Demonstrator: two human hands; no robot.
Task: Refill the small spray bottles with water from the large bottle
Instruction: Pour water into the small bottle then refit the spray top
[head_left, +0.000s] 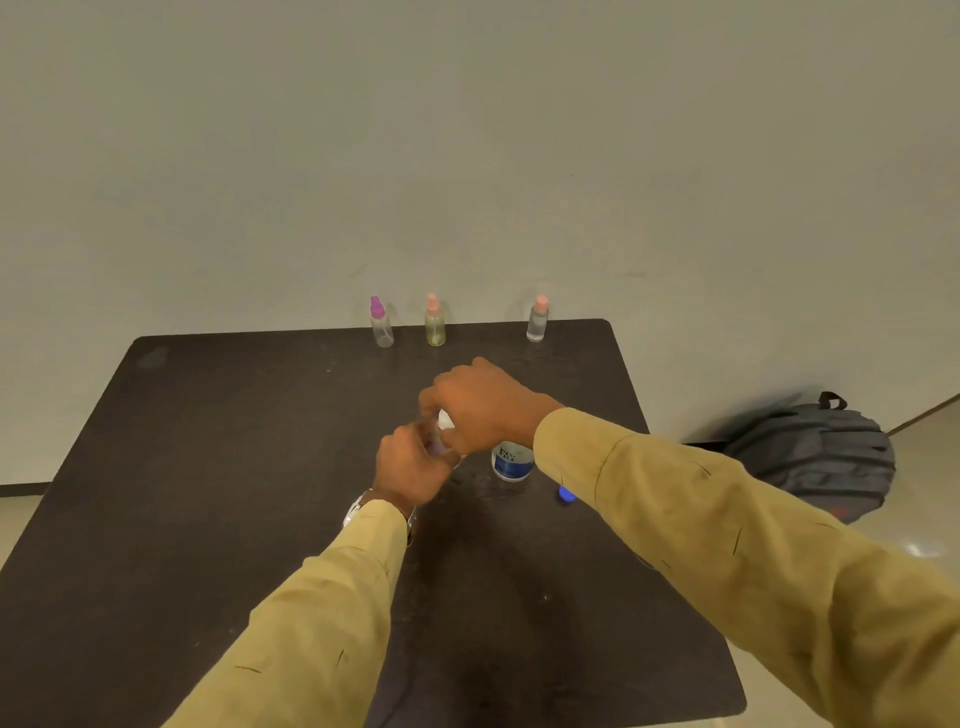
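Observation:
My left hand grips a small clear spray bottle at the middle of the dark table; the bottle is mostly hidden. My right hand is closed over its white top. The large water bottle with a blue label stands just right of my hands, partly behind my right wrist. Its blue cap lies on the table beside it. Three small spray bottles stand along the far edge: one with a purple top, one yellowish with a pink top, one clear with a pink top.
The table stands against a plain wall. A grey backpack lies on the floor to the right of the table.

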